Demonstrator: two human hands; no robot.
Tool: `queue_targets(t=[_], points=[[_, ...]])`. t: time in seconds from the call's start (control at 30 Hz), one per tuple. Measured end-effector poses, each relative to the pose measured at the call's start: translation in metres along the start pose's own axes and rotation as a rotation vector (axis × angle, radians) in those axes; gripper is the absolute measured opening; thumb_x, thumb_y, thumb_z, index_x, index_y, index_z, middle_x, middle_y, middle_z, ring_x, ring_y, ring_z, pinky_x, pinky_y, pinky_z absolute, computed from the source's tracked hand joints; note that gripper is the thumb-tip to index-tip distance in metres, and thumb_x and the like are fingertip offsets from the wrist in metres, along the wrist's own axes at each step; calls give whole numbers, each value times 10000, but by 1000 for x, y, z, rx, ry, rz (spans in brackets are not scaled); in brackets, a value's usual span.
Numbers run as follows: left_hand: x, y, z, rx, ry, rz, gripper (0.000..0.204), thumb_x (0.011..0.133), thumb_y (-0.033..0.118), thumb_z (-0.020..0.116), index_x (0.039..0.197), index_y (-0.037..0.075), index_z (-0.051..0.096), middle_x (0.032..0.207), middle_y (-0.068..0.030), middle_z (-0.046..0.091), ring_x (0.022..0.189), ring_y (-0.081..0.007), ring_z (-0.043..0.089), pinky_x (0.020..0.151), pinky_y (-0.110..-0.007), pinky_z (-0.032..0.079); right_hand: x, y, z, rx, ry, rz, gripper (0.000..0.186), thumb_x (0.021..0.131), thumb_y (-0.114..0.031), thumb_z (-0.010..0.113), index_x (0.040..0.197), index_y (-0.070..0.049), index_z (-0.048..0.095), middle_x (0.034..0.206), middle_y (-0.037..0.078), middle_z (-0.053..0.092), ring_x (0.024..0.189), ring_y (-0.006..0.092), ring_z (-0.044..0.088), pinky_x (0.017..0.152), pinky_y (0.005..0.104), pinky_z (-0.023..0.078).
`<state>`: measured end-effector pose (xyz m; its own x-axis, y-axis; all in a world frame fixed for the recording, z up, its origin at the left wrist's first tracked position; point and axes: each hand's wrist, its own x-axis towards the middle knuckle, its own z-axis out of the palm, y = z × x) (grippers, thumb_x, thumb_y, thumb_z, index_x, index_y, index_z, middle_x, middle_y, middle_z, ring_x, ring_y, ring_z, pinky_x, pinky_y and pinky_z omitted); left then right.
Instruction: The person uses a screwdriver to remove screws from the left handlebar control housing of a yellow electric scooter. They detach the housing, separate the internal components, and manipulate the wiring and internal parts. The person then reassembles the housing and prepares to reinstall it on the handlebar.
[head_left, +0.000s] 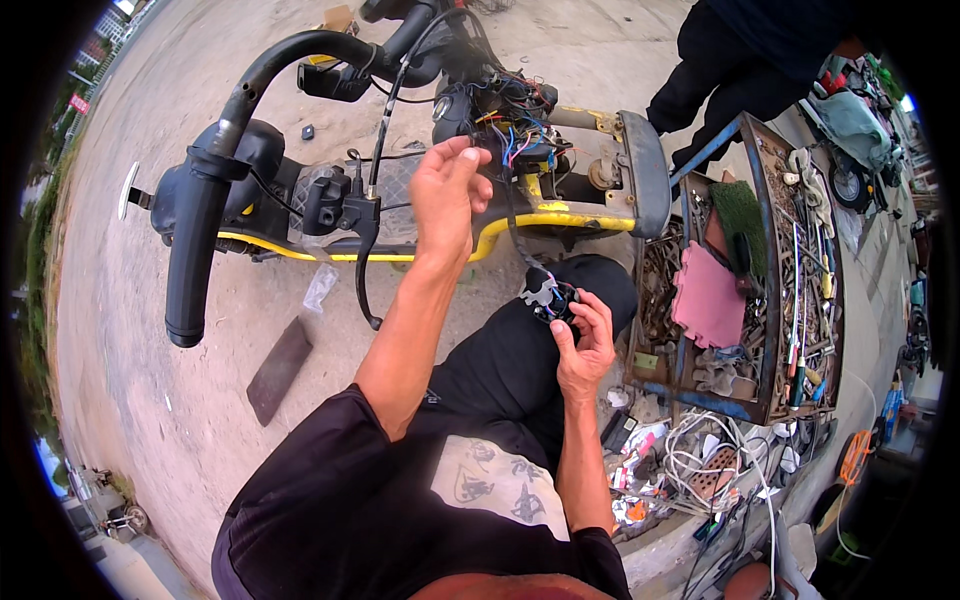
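Note:
A partly stripped electric scooter with a yellow-edged frame [490, 233] stands in front of me. Its black and coloured wires [515, 142] spill out in a tangle. Beside them is my left hand [446, 195], raised with the fingers curled in and pressed toward the thumb; anything between the fingertips is too small to tell. Over my knee, my right hand [585, 350] grips a small black part [557, 303] with a silver bracket [538, 293] and thin wires. A dark wrapped cable [515, 225] runs from this part up to the scooter's wiring.
The handlebar grip [195, 250] and brake lever [366, 270] jut out at the left. At the right stands a blue-framed metal tool cart [735, 400], full of tools, with a pink foam mat [708, 298]. Below it lies tangled white cable [700, 450]. A person [730, 80] stands behind.

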<state>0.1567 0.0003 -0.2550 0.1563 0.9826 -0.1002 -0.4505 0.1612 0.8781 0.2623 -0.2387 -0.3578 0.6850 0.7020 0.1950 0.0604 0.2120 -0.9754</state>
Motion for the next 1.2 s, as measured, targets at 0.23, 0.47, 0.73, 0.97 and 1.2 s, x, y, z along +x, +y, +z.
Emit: queue_targets(t=[0.23, 0.47, 0.73, 0.97, 1.2], points=[[-13, 2, 5, 82, -28, 62, 307, 1035, 33, 630, 1319, -31, 533, 1204, -150, 710, 680, -109, 612, 527, -230, 461, -1, 2, -1, -21, 9, -1, 349, 853, 9, 845, 1180, 23, 725, 1391, 162, 606, 1198, 208, 637, 915, 282, 521], [-48, 0, 10, 276, -55, 202, 383, 1038, 42, 636, 1400, -21, 526, 1081, -96, 671, 737, -82, 595, 568, -221, 481, 2, 0, 0, -8, 23, 8, 328, 861, -22, 847, 1165, 2, 725, 1382, 153, 628, 1125, 177, 645, 905, 290, 541], [-109, -48, -35, 457, -266, 40, 405, 1048, 133, 661, 1410, 4, 531, 1366, -84, 615, 1013, -107, 593, 818, -261, 508, 2, -21, 8, 130, 81, 86, 331, 907, 69, 760, 1228, 28, 689, 1412, 152, 601, 1058, 145, 668, 891, 280, 583], [-144, -80, -22, 398, -470, -104, 517, 1045, 137, 659, 1499, -14, 461, 1441, -135, 570, 1145, -154, 551, 941, -300, 505, 11, -27, 1, 31, 165, 31, 305, 918, 48, 742, 1218, 15, 699, 1395, 138, 625, 1057, 139, 661, 885, 276, 563], [-137, -115, -27, 428, -426, -54, 319, 1092, 107, 599, 1387, -14, 577, 1141, -47, 643, 1001, -94, 589, 900, -245, 497, 7, 5, 7, -130, 240, -43, 269, 962, -19, 709, 1231, -20, 694, 1362, 116, 649, 1072, 164, 651, 893, 285, 531]])
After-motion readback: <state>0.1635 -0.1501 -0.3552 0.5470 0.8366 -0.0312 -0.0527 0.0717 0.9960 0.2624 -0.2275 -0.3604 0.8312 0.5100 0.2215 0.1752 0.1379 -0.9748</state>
